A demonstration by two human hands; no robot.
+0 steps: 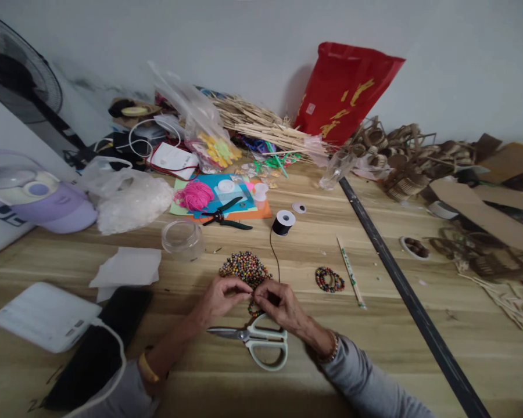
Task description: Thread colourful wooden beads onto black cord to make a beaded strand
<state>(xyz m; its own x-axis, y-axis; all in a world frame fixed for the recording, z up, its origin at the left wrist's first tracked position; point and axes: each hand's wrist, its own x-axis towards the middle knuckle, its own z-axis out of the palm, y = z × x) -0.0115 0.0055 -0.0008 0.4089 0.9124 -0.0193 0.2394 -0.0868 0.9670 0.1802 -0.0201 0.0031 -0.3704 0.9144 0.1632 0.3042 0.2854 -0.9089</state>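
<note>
My left hand (pixel 221 299) and my right hand (pixel 280 303) meet just in front of a heap of coloured beads (pixel 245 267) on the wooden table (pixel 375 360). Both pinch with closed fingers at a short strand of beads (pixel 253 307) hanging between them. A thin black thread (pixel 275 255) runs from my right hand up to a black spool (pixel 283 222). Pale green-handled scissors (pixel 257 339) lie flat right under my hands. A finished beaded bracelet (pixel 329 280) rests to the right of the heap.
A clear empty jar (pixel 183 238), white tissue (pixel 126 268), a white box (pixel 46 315) and a black phone (pixel 100 348) lie to the left. Black pliers (pixel 225 216), pink yarn (pixel 194 195), a long black bar (pixel 401 273), a red bag (pixel 344 90) and wicker pieces (pixel 401 157) crowd the back and right.
</note>
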